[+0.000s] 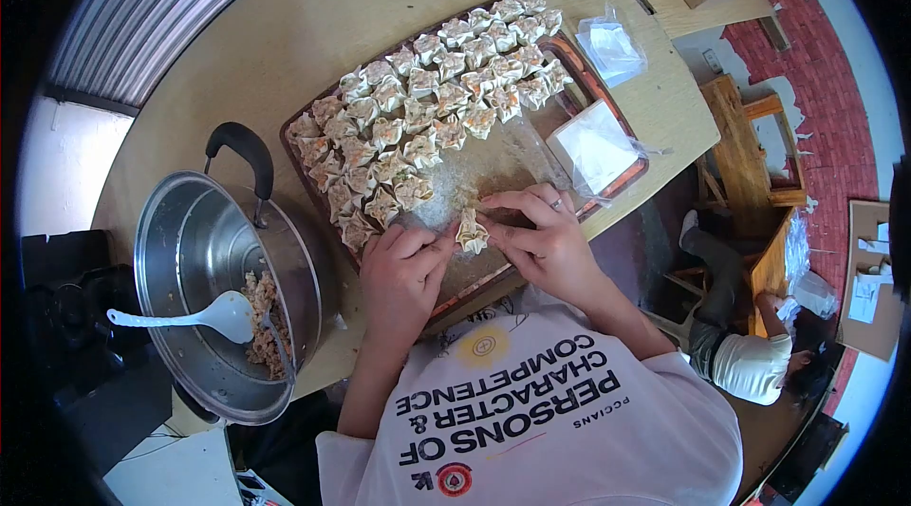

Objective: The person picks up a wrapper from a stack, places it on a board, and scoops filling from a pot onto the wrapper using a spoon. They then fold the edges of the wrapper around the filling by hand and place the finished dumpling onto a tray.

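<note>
A pleated dumpling [472, 232] with an open, frilled top is held upright between my two hands, low over the front part of a floured tray [493, 280]. My left hand [406, 269] has its fingertips pressed against the dumpling's left side. From the other side, my right hand [543, 238], with a ring on one finger, pinches it with thumb and fingers. Many similar dumplings [418, 114] stand in close rows on the tray, just beyond my hands. A stack of white square wrappers [595, 147] on plastic lies at the tray's right end.
At the left stands a large steel pot [190, 250] with minced filling [266, 316] and a white ladle [223, 318] in it. Another plastic-wrapped white stack [610, 48] lies on the table beyond the tray. A person [750, 359] sits at the far right.
</note>
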A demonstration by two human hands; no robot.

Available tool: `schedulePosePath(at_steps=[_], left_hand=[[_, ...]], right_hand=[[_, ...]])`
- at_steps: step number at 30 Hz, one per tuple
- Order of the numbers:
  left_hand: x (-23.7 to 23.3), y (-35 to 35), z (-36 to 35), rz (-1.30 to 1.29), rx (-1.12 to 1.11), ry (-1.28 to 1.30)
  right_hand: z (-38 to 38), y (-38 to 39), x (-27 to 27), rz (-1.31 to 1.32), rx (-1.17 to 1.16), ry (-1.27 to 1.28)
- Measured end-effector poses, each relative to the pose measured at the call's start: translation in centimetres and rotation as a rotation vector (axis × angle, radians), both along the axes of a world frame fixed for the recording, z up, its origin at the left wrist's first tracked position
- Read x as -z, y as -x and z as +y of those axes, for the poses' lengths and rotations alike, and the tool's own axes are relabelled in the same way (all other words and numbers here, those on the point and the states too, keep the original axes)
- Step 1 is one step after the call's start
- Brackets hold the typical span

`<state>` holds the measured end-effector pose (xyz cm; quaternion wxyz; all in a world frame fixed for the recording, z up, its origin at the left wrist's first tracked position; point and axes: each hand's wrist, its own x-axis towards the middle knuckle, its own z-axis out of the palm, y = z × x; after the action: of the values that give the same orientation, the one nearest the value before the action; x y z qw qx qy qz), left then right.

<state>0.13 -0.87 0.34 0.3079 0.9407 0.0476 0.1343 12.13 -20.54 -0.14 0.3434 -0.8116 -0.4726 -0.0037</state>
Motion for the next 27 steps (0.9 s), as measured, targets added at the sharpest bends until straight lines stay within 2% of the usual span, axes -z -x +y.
schedulePosePath(at_steps=[8,13,27], left_hand=[[0.08,0.00,0.07,-0.016,0.006,-0.034],[0.21,0.06,0.00,0.004,-0.015,-0.006],[0.30,0.17,-0.22,0.017,-0.024,0.001]], right_hand=[[-0.03,-0.05,-0.28,-0.028,0.003,0.020],[-0.06,-0.25,-0.75,0.083,-0.003,-0.006],[0.05,-0.42,-0.22,0.028,-0.011,-0.007]])
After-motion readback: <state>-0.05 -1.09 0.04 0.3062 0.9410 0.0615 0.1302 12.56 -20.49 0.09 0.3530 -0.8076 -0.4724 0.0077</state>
